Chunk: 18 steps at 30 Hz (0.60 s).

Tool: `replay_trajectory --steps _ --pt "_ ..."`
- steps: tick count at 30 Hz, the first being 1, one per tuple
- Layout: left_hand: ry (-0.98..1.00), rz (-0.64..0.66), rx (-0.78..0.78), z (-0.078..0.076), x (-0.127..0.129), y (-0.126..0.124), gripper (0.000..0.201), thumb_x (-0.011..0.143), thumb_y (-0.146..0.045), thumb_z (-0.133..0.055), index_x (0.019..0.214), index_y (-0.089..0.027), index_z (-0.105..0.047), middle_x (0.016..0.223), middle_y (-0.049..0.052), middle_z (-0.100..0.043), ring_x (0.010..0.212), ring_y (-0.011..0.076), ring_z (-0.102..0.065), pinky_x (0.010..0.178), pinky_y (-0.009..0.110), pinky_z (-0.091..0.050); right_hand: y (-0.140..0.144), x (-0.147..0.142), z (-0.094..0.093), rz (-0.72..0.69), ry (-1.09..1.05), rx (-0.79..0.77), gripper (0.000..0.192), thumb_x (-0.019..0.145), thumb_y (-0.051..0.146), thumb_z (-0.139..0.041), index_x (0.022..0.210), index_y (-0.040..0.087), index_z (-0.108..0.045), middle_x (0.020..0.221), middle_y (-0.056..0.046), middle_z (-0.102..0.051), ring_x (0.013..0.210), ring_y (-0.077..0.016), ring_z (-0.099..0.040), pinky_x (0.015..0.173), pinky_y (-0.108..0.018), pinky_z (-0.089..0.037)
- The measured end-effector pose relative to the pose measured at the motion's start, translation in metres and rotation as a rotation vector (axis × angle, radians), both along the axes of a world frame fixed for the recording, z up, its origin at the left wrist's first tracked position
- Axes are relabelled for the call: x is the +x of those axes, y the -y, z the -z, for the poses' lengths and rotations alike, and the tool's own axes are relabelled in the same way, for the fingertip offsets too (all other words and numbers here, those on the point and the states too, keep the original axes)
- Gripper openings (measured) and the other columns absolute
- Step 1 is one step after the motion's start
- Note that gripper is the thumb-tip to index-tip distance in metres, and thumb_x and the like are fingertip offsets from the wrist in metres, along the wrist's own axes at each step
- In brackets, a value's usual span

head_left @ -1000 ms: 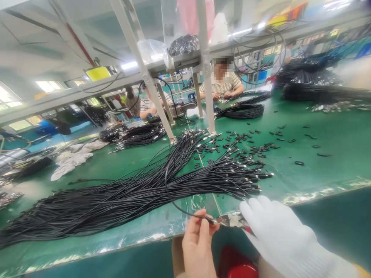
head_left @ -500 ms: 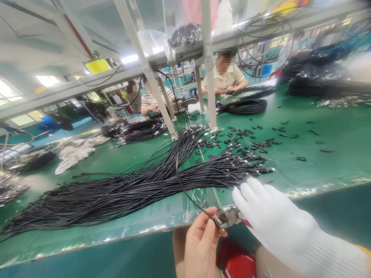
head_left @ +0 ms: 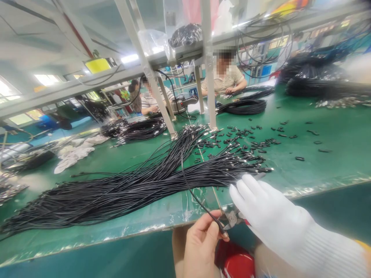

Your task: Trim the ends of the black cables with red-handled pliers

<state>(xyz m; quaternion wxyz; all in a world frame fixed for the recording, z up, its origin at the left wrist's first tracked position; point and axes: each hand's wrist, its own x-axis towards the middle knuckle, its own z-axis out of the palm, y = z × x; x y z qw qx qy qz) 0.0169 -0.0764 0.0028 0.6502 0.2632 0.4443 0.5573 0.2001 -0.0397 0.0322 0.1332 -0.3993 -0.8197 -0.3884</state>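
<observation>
1. At the far left we see a heap of white cloth (head_left: 74,154) lying on the green table (head_left: 327,162), well apart from our hands.
2. Next comes the big bundle of black cables (head_left: 121,191), spread flat across the table from the left edge toward the middle, its plug ends fanned out on the right side.
3. One single cable (head_left: 189,189) rises out of that bundle and curves down to us at the table's near edge.
4. Our bare left hand (head_left: 199,247) pinches the end of this cable between thumb and forefinger, closed tight on it, just below the table edge.
5. Right beside that pinched tip sit the metal jaws of a pair of pliers (head_left: 232,220); we cannot tell whether they touch the cable end.
6. Our right hand (head_left: 269,220), in a white glove, is wrapped around the pliers' handles, with the fingers stretched over the tool toward the bundle's plug ends.
7. Beneath both hands a red object (head_left: 239,262) shows, partly hidden.
8. Farther right and back, small black pieces (head_left: 255,143) lie scattered over the table.
9. Across the table a person in a striped shirt (head_left: 224,83) sits by a coil of black cable (head_left: 246,106).
</observation>
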Motion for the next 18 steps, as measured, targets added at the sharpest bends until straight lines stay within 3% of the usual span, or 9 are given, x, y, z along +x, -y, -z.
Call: replay_trajectory --steps 6,12,18 --pt "-0.106 0.013 0.039 0.008 -0.001 -0.001 0.048 0.060 -0.055 -0.096 0.092 -0.020 -0.088 0.068 0.004 -0.073 0.059 0.0121 -0.064 0.066 0.023 -0.053 -0.001 0.000 0.006 -0.012 0.054 0.011 0.045 0.071 0.001 -0.053 0.107 0.009 -0.079 0.104 -0.018 -0.078 0.102 -0.0356 -0.072 0.082 -0.043 -0.058" --pt "-0.132 -0.007 0.032 0.004 -0.001 -0.003 0.046 0.060 -0.056 -0.096 0.089 -0.021 -0.089 0.070 0.004 -0.072 0.059 0.0127 -0.065 0.065 0.024 -0.054 -0.001 -0.004 0.006 0.059 0.134 0.011 0.045 0.078 0.003 -0.047 0.109 0.010 -0.079 0.099 -0.018 -0.078 0.098 -0.0363 -0.073 0.077 -0.044 -0.058" --pt "-0.112 -0.001 0.004 0.002 -0.002 -0.006 0.048 0.058 -0.054 -0.097 0.088 -0.018 -0.088 0.064 0.005 -0.072 0.059 0.0138 -0.064 0.065 0.024 -0.052 -0.003 -0.006 0.012 0.059 0.019 -0.080 0.044 0.081 0.002 -0.047 0.113 0.009 -0.076 0.107 -0.019 -0.076 0.105 -0.0377 -0.070 0.083 -0.046 -0.054"
